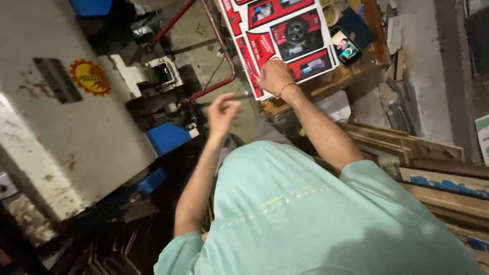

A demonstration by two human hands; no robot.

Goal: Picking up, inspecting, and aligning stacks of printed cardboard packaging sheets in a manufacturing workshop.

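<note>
My right hand (275, 76), with a red thread at the wrist, is closed at the lower edge of a large red and white printed sheet (285, 35) lying on a wooden table (351, 71). My left hand (222, 109) hovers left of the table with its fingers pinched on a thin dark rod (242, 95) that points toward the sheet. This hand is blurred. My mint green shirt (305, 219) fills the bottom of the view.
A phone with a lit screen (348, 49) and a tape roll (332, 12) lie on the table beside the sheet. A big white machine (76, 117) with blue parts (168, 137) and a red pipe (214, 86) stands at left. Wooden frames (407, 147) are stacked at right.
</note>
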